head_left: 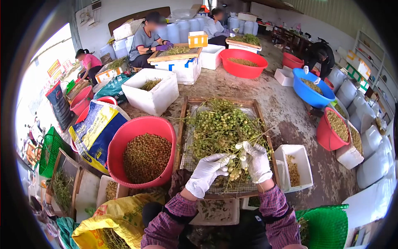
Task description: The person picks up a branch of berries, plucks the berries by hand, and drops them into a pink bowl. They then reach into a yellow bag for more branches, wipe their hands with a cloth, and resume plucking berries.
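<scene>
My left hand (212,171), in a white glove, is closed on green stems at the near part of a wood-framed mesh screen (180,137). Close to its right, my right hand (255,161), also gloved, pinches stems of the same bunch (235,171), which carries small round pale-green fruits. Behind both hands a large heap of fruiting stems (219,124) covers much of the mesh. The bunch is held just above the screen, and some fingertips are hidden among the stems.
Left of the screen stands a red tub (114,143) of brown round fruits; at its right, a white foam box (306,168) with pale ones. A yellow sack (137,211) and green basket (327,226) flank my arms. Several people work farther back near a blue tub (302,93).
</scene>
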